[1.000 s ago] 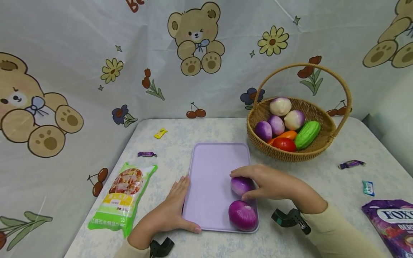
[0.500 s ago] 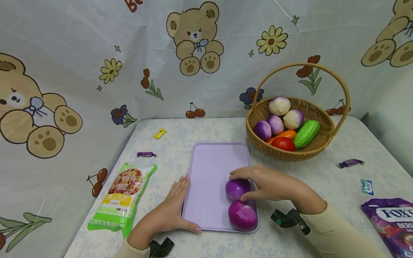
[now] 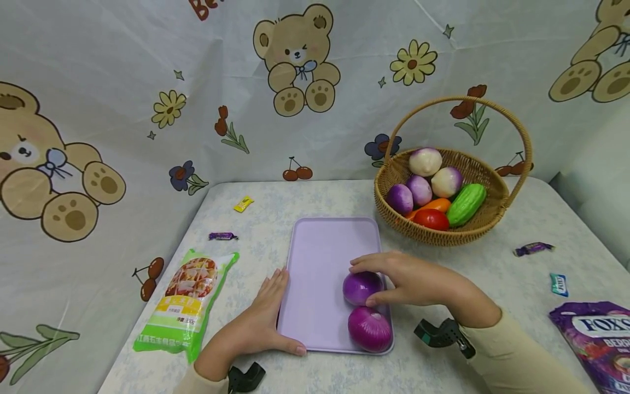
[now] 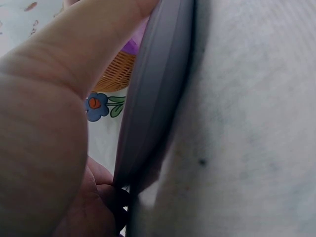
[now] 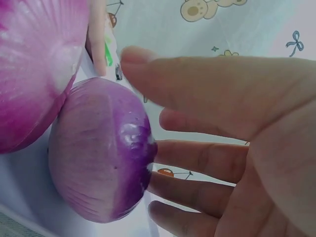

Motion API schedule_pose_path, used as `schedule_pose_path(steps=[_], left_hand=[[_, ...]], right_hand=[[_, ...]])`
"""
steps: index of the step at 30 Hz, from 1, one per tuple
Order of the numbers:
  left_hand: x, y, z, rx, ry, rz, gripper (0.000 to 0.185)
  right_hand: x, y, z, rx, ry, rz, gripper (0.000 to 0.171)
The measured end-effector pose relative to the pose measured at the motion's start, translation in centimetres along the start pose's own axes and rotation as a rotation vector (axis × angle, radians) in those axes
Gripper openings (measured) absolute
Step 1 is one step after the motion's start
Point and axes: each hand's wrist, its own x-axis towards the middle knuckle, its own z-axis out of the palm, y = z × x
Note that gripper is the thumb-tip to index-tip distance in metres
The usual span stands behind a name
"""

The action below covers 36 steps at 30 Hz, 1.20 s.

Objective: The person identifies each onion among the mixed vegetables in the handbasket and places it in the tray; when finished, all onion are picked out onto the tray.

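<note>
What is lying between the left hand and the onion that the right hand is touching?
Only bare purple tray lies between the left hand and that onion, as the head view shows.

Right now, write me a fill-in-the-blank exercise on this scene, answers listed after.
1. The right hand touches a purple ___ on the tray.
2. The tray holds ___ onions.
3. The left hand rests against the tray's ___ edge.
4. The green cucumber lies in the ___.

Missing words: onion; two; left; basket
</note>
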Motion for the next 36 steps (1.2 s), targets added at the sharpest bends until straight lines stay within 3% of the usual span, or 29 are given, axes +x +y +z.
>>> schedule_pose_path(steps=[6, 13, 23, 28, 36], left_hand=[[0.0, 0.1, -0.1, -0.008, 0.002, -0.004, 0.16], [0.0, 0.0, 0.0, -0.012, 0.005, 0.003, 0.16], [0.0, 0.0, 0.1, -0.012, 0.012, 0.007, 0.16], [-0.1, -0.1, 0.1, -0.013, 0.01, 0.008, 0.159], [-0.1, -0.3, -0.1, -0.005, 0.007, 0.027, 0.158]], right_hand=[[0.0, -0.2, -0.6, 0.004, 0.027, 0.009, 0.062], [-0.1, -0.1, -2.1, -0.027, 0.135, 0.02, 0.061], [0.6, 1.2, -6.8, -0.12, 0.257, 0.066, 0.06], [1.0, 3.4, -10.3, -0.165, 0.292, 0.197, 0.064], [1.9, 7.7, -15.7, -0.201, 0.25, 0.396, 0.091]])
